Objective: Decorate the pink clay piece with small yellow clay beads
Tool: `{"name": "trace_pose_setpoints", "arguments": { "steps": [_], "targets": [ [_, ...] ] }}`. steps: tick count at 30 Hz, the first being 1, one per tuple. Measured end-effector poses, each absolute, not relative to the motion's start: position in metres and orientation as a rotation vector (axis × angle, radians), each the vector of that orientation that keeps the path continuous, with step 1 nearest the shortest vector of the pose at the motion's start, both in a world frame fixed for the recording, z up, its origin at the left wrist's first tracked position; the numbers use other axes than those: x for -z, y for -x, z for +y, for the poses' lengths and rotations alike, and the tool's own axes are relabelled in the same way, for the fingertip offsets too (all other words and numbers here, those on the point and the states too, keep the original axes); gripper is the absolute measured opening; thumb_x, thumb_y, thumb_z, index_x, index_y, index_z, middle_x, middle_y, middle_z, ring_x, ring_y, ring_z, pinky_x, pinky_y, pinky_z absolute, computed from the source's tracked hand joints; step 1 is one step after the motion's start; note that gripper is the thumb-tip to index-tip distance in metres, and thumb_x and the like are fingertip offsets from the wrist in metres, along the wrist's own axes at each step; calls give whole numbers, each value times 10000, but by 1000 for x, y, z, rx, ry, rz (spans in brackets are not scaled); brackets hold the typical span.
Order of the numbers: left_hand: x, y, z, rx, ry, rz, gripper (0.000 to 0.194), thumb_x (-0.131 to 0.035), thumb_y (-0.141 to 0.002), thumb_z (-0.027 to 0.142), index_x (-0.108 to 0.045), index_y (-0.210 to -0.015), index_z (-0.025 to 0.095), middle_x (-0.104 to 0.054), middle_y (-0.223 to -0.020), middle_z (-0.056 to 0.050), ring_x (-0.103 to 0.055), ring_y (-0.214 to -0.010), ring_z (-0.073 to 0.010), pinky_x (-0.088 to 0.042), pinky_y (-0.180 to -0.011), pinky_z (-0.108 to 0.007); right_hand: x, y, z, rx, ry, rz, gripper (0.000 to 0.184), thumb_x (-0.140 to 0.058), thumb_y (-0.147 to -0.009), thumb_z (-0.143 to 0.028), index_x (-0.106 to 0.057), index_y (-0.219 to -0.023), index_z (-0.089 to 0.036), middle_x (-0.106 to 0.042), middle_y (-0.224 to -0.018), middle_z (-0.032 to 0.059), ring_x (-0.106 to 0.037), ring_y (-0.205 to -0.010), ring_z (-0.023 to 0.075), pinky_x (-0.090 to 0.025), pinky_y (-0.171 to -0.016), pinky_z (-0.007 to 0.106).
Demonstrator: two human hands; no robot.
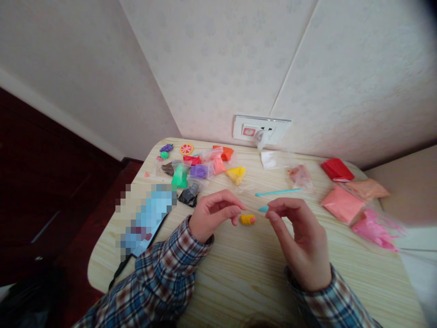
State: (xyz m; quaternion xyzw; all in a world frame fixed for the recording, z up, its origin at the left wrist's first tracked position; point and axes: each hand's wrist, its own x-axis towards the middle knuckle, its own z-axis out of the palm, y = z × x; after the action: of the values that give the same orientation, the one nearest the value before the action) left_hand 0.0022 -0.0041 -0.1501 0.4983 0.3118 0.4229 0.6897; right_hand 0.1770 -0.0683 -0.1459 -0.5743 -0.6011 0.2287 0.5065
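Note:
My left hand [218, 214] is closed in a pinch, thumb against fingers; anything between the tips is too small to make out. Just right of its fingertips, a small bumpy yellow clay piece [246, 219] with a pink end lies on the table [232, 282]. On the other side, my right hand [302, 241] also has thumb and fingertips pinched together. A light-blue pointed tip [263, 209] shows beside these fingertips; whether they grip it or it lies behind them, I cannot tell. Farther back rests a thin blue modelling stick [278, 193].
Clay packets, including green [180, 176], purple [200, 171], yellow [236, 174] and black [189, 195], lie left of centre. Pink packets [343, 203] are at right. Clay grapes [166, 148] and a round slice [186, 149] sit at back left. A blurred phone-like object [150, 223] lies left.

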Motion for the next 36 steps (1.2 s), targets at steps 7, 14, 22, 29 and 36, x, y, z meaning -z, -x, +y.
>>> {"name": "trace_pose_setpoints", "arguments": {
  "steps": [7,14,22,29,36],
  "targets": [
    [146,-4,-8,-911,-1149,646,368,-802,-742,417,-614,-623,124,-576,-586,15,-545,-515,-71,-449,-513,-189,136,-173,-68,-336,1188,-1740,132,-611,-901,-114,-592,-1004,-194,-602,-956,40,-573,-904,146,-507,-799,260],
    [144,-7,-10,-864,-1265,627,219,-761,-799,329,-691,-741,129,-594,-729,4,-569,-567,-66,-494,-549,-194,136,-171,-68,-302,1140,-1776,148,-614,-899,-89,-594,-1021,-171,-569,-987,47,-556,-947,135,-502,-849,224],
    [148,-3,-9,-886,-1397,699,329,-770,-774,438,-716,-651,138,-623,-630,-19,-575,-597,-111,-487,-585,-236,136,-171,-66,-258,1112,-1826,121,-603,-898,-84,-623,-982,-169,-597,-948,55,-595,-880,147,-534,-753,239],
    [149,-3,-8,-893,-1498,739,373,-722,-810,475,-733,-657,136,-629,-605,-28,-576,-567,-115,-493,-562,-237,137,-174,-65,-373,1107,-1803,98,-628,-886,-89,-611,-903,-184,-617,-864,29,-602,-809,137,-518,-704,244],
    [151,-2,-10,-879,-1701,803,241,-721,-836,370,-763,-818,134,-666,-740,-55,-603,-662,-133,-521,-630,-246,145,-183,-62,-364,1247,-1770,94,-603,-900,-101,-595,-901,-194,-592,-908,35,-574,-883,150,-488,-786,262]
  ]
}}
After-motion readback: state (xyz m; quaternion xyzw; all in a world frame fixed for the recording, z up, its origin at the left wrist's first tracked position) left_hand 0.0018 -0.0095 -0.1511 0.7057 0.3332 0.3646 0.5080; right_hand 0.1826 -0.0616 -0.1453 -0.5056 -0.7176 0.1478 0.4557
